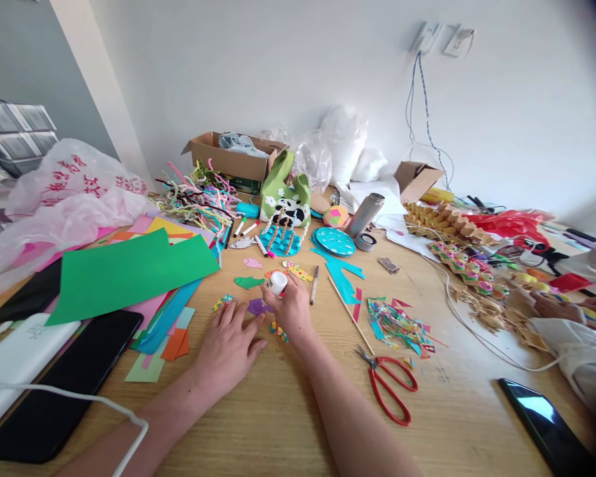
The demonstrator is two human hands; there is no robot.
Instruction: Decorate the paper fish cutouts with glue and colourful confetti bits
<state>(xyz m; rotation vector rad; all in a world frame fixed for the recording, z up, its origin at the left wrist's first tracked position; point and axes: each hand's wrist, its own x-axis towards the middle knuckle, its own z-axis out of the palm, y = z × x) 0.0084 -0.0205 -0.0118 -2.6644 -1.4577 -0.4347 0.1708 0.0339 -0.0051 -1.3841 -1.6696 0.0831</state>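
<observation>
My right hand (291,308) is wrapped round a small white bottle (277,283) above the middle of the table. My left hand (232,341) lies palm down with its fingers spread, its fingertips near a purple paper piece (259,306) and a colourful dotted paper piece (222,303). Another dotted piece (279,331) is beside my right wrist. Around the hands are a green paper fish (249,283), a pink paper fish (253,263) and a yellow spotted fish (300,272). An orange shape is partly hidden behind the bottle.
Red-handled scissors (390,384), a thin stick (350,315) and paper scraps (400,324) lie right. Coloured sheets (129,271) and phones are left. A metal flask (365,215) and a green panda bag (284,192) stand behind. Another person's hands (556,308) are at far right.
</observation>
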